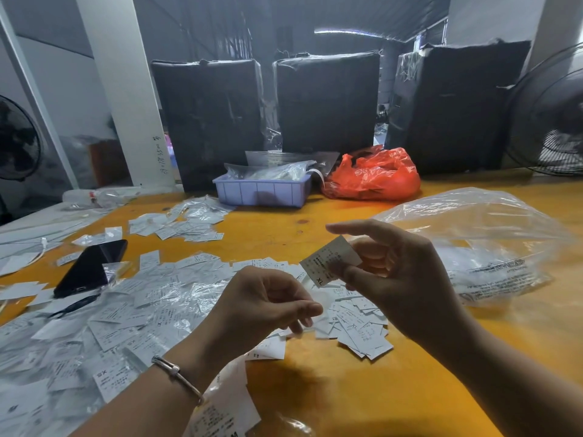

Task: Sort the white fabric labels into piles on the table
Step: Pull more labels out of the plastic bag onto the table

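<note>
My right hand [391, 272] is raised over the orange table [347, 389] and pinches a white fabric label [328, 261] marked XL between thumb and fingers. My left hand [268, 301] hovers just left of it, fingers curled loosely, with nothing clearly in them. Under both hands lies a small pile of labels [362, 329]. A wide scatter of white labels and small clear sleeves [110, 320] covers the table's left half. Another loose group of labels [186, 220] lies farther back.
A black phone [90, 268] rests among the labels at left. A large clear plastic bag [479, 244] lies at right. At the back stand a lilac tray [262, 190] with bags, a red plastic bag [372, 175], black wrapped bales [328, 99] and a fan [549, 111].
</note>
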